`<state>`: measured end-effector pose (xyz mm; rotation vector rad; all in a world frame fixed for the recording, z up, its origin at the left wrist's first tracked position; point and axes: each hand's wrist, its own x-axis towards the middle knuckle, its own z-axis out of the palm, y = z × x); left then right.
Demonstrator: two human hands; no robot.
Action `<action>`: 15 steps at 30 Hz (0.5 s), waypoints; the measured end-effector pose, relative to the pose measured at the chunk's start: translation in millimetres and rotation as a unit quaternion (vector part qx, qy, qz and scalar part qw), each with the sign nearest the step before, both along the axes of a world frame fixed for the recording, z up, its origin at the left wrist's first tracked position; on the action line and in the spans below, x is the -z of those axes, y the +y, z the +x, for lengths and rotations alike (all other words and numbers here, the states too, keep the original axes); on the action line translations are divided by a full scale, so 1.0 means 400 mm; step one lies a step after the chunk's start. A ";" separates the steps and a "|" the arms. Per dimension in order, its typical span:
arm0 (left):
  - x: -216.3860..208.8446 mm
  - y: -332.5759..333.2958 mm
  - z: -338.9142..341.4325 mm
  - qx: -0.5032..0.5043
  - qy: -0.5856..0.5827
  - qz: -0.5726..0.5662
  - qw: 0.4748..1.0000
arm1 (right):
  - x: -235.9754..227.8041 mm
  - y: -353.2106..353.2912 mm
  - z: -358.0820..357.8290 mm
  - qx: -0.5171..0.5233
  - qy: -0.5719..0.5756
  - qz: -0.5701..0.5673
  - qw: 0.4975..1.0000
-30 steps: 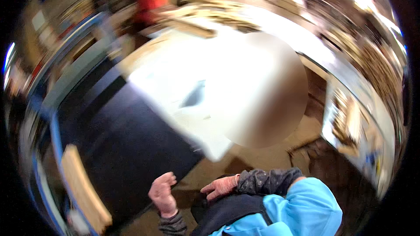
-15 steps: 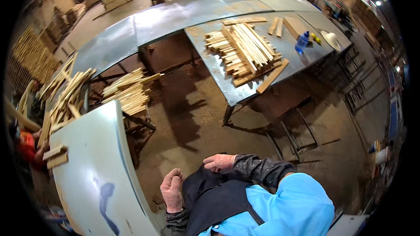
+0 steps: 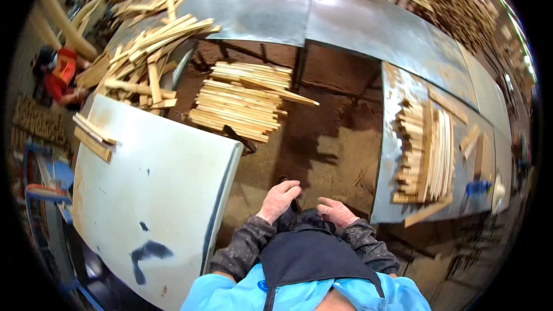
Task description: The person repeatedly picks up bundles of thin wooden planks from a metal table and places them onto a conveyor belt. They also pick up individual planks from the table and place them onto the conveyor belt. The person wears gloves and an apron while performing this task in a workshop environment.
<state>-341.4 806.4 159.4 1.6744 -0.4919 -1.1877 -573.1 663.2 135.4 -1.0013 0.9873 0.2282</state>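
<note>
My left hand (image 3: 279, 201), in a pale pink knit glove, hovers in front of my dark apron (image 3: 302, 255). Its fingers are loosely bent and hold nothing that I can see. A short way to its right is my right hand (image 3: 336, 212), gloved the same way, fingers stretched toward the left one and nothing visible in them. The hands do not touch each other. Beyond my left hand, a low stack of pale wooden strips (image 3: 239, 109) lies in the gap between the tables. Closest on the left is a white-topped table (image 3: 167, 178) with dark stains.
Two short wood pieces (image 3: 92, 144) lie on the white table's far left edge. Behind them is a jumbled pile of strips (image 3: 155, 52), with a person in red (image 3: 63, 78) beside it. A metal table (image 3: 394, 132) at right bears stacked strips (image 3: 438, 152) and a blue bottle (image 3: 478, 187).
My view has swung left, so the white table and floor stack appear more central and the right table farther right. Both hands stay near my apron, now closer to level with each other.
</note>
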 end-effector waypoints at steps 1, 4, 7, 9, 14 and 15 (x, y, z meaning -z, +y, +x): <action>-0.015 -0.054 0.043 0.004 -0.001 0.009 1.000 | 0.006 -0.062 0.040 -0.058 0.002 -0.028 0.998; -0.025 -0.168 0.140 -0.018 -0.007 0.012 1.000 | -0.026 -0.241 0.205 -0.144 0.029 -0.152 0.978; -0.044 -0.253 0.248 -0.072 0.010 -0.017 0.997 | -0.035 -0.376 0.381 -0.143 0.023 -0.086 0.986; 0.041 -0.290 0.300 -0.124 0.001 -0.047 0.991 | -0.039 -0.482 0.505 -0.210 0.032 -0.086 0.973; 0.205 -0.348 0.365 -0.306 0.116 0.006 0.945 | 0.124 -0.755 0.742 -0.246 0.094 -0.181 0.948; 0.219 -0.359 0.365 -0.312 0.117 0.036 0.942 | 0.039 -0.778 0.826 -0.239 0.145 -0.178 0.944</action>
